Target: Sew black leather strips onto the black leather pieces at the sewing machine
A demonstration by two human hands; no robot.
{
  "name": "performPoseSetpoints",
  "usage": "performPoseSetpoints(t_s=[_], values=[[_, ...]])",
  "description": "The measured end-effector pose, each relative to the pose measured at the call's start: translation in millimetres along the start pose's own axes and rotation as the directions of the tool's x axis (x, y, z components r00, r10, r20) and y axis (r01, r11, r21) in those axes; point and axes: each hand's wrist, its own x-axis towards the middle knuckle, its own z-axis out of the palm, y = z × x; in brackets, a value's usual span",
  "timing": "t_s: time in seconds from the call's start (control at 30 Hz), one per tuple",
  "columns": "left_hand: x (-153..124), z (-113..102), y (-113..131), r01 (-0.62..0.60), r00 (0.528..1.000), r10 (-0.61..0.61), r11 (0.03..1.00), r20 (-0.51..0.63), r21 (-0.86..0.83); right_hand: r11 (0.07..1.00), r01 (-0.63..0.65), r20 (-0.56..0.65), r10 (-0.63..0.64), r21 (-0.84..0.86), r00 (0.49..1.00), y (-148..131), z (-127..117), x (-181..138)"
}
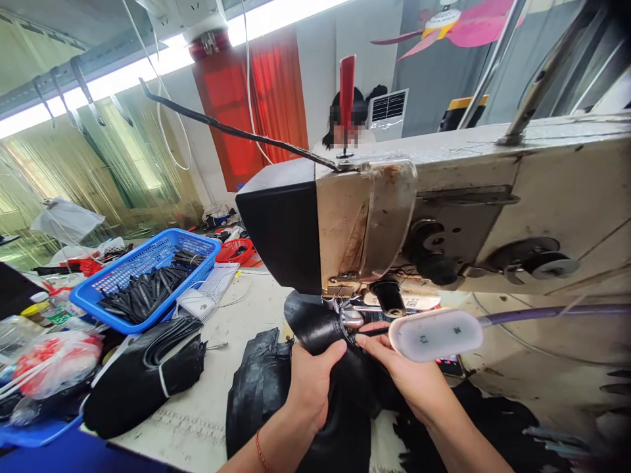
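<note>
My left hand is closed on a curved, glossy black leather piece. Its thumb presses the surface while the fingers are hidden underneath. My right hand pinches a narrow black strip at the right edge of the leather, close to the presser foot. Above both hands is the head of a sewing machine, and the leather lies at its foot; the needle is hard to make out. More folded black leather lies on the table just left of my left hand.
A white oval lamp hangs in front of my right hand. Left stand a blue basket of black strips and a tied black bundle. A red basket is behind. A person sits beyond the machine, under a pink fan.
</note>
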Motion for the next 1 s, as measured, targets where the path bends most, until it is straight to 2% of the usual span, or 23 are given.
performPoseSetpoints(t_s=[0.1, 0.3, 0.47, 0.77, 1.0], values=[[1, -1, 0, -0.002, 1.0, 0.002, 1.0, 0.002, 0.003, 1.0, 0.016, -0.008, -0.016, -0.003, 1.0, 1, 0, 1], [1, -1, 3, -0.004, 1.0, 0.003, 1.0, 0.018, 0.019, 0.998, 0.037, 0.068, -0.034, -0.047, 0.997, -1, -4, 3], [2, 3, 5, -0.033, 0.999, 0.032, 0.999, 0.015, 0.036, 1.0, -0.014, 0.019, 0.014, 0.002, 1.0, -2, 0, 0], [5, 3, -6, -0.082, 0.984, 0.101, 0.988, -0.145, 0.131, 0.997, -0.001, -0.061, 0.006, 0.084, 0.998, -2, 9, -9], [4, 2, -1, -0.076, 0.991, 0.09, 0.988, -0.1, 0.135, 0.976, -0.09, -0.114, 0.114, 0.201, 0.987, 4, 17, -14]])
